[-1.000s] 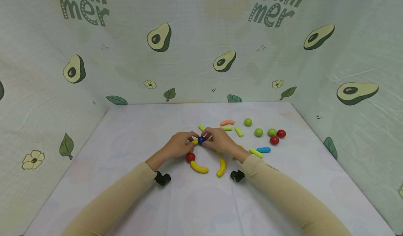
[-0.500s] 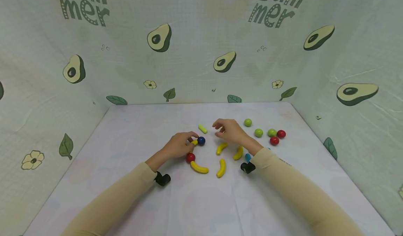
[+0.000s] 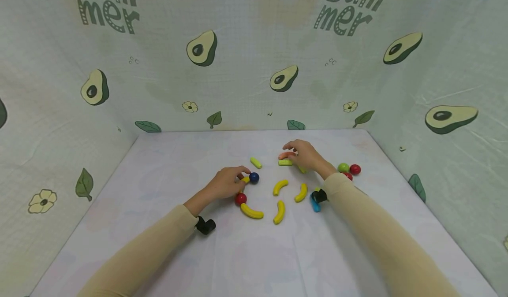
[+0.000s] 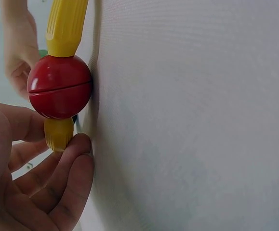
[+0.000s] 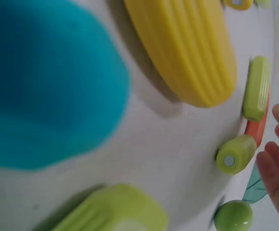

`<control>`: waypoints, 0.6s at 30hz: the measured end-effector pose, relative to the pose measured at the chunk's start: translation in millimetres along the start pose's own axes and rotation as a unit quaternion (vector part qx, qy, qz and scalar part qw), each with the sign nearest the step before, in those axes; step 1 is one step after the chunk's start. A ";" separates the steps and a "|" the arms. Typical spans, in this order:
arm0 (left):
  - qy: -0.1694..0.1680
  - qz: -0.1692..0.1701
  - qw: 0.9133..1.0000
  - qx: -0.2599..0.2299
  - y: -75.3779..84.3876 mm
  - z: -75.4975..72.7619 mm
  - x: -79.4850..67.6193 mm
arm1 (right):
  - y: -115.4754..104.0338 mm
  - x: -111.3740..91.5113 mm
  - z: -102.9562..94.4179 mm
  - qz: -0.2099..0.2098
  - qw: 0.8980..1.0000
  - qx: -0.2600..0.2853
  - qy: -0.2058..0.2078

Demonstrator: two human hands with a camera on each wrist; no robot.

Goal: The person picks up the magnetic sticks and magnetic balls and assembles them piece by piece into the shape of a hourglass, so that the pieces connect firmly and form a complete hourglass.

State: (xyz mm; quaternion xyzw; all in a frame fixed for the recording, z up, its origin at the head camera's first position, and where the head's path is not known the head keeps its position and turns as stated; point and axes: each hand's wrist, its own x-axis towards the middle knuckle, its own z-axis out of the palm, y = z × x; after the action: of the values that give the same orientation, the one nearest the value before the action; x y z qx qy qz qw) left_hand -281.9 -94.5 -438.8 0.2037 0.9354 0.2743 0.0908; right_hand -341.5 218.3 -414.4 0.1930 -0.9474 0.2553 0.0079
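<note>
My left hand pinches a yellow curved magnetic rod between thumb and fingers, largely hidden in the head view. One end of this rod meets a red ball; a blue ball is at the other. From the red ball a second yellow curved rod runs toward the front. Farther back, my right hand reaches over an orange curved rod, its fingers loosely bent and spread apart. A light green straight rod lies just in front of the orange one.
Three loose yellow curved rods lie right of the joined pieces. A green rod lies behind the blue ball. Under the right wrist is a blue rod. Red balls and a green ball sit at the right.
My right hand has left the blue ball and moved back and right to the orange rod. The left hand keeps its grip on the yellow rod in the same place.
</note>
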 end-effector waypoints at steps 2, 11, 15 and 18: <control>0.001 0.001 1.000 0.001 0.5 0.1 0.0 | 5.0 2.0 1.0 0.007 1.000 -0.005 -0.007; 0.005 0.003 1.000 -0.004 -0.5 -0.1 -0.3 | 11.6 13.0 -0.7 0.016 0.997 -0.042 -0.055; 0.003 0.004 1.000 -0.007 -1.0 0.1 0.3 | 10.7 14.4 -0.1 0.030 0.996 -0.059 -0.066; 0.002 0.004 1.000 -0.006 -1.3 0.4 1.1 | 9.5 14.3 0.7 0.048 0.994 -0.063 -0.070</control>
State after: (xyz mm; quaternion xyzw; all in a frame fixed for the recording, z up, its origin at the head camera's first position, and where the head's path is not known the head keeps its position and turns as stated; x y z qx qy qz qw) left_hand -283.2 -94.9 -439.9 0.2063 0.9331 0.2810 0.0887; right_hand -358.2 220.3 -418.0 0.1639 -0.9680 0.1808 -0.0588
